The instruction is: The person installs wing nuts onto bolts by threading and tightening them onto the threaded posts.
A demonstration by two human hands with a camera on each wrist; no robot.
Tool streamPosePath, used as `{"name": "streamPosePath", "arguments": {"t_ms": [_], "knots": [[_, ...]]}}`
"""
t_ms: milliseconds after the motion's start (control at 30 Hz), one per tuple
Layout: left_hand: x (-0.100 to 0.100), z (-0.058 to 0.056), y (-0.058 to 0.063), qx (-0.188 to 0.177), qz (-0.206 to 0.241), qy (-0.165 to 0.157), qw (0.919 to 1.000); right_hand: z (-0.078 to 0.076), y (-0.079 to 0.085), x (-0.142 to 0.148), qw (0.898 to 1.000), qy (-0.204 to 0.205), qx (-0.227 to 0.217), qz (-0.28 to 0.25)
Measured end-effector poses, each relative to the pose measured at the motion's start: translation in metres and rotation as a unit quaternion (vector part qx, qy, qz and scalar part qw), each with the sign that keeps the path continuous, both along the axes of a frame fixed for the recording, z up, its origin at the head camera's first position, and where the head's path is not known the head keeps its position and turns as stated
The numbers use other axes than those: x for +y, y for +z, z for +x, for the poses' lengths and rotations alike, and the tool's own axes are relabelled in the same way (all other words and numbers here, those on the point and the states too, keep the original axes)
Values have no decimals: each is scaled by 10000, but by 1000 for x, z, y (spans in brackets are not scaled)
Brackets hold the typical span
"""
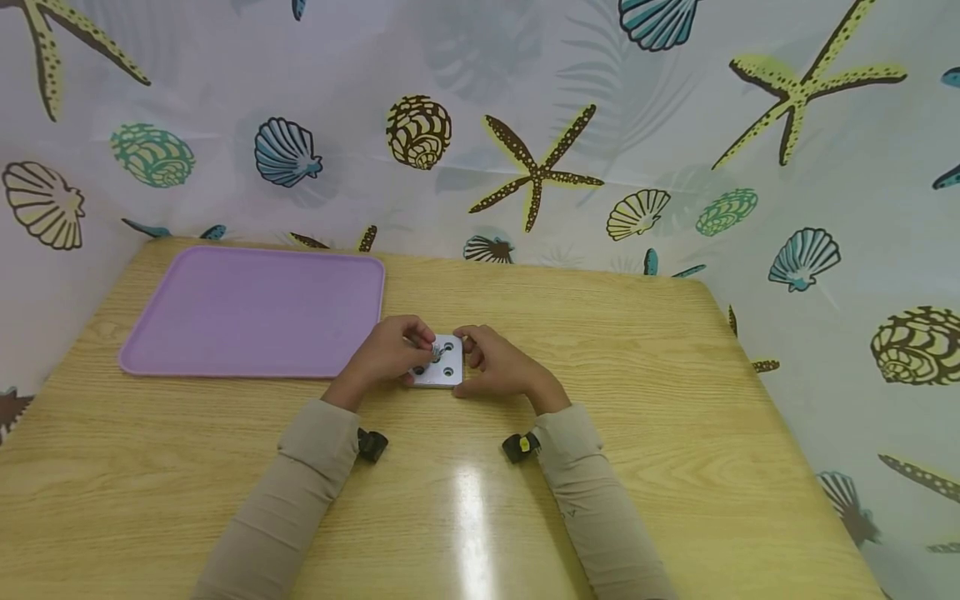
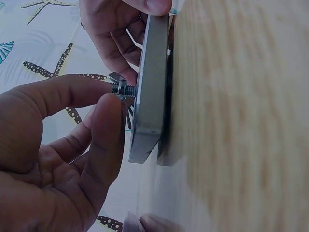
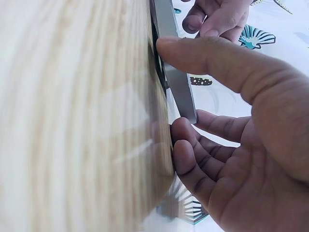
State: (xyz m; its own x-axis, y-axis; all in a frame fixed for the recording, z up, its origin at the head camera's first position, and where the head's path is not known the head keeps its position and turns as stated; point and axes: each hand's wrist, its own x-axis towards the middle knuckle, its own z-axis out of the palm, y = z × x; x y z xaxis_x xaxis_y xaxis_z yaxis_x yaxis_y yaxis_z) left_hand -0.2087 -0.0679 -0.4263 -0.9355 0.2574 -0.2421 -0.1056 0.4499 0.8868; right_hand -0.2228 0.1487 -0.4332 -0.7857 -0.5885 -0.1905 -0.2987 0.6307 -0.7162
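A square silver metal plate [image 1: 457, 359] with several round holes sits at the middle of the table, its underside slightly raised above the wood. From its centre stands a threaded bolt [image 2: 131, 91] carrying a wing nut [image 2: 117, 77]. My left hand [image 1: 387, 350] pinches the wing nut between thumb and index finger, while its other fingers curl beside the plate. My right hand [image 1: 498, 364] holds the plate at its right side, thumb on the near edge and fingers around the far corner. Part of the plate's left side is hidden behind the left hand.
A shallow purple tray [image 1: 255, 372] lies at the back left, its right rim close to my left hand. The wooden table [image 1: 637, 417] ends at a hanging cloth [image 1: 352, 67] printed with shells and starfish. Black straps [image 1: 371, 446] show by both wrists.
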Motion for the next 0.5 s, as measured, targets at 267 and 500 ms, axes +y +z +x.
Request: {"name": "streamPosePath", "arguments": {"t_ms": [267,500], "knots": [[-1,-2,-2,23,-42,37,10000,1,3,-1,10000,-13,10,8],[-2,-3,-2,98,-135,70,9998,1,3,-1,10000,-27,-2,25]]}}
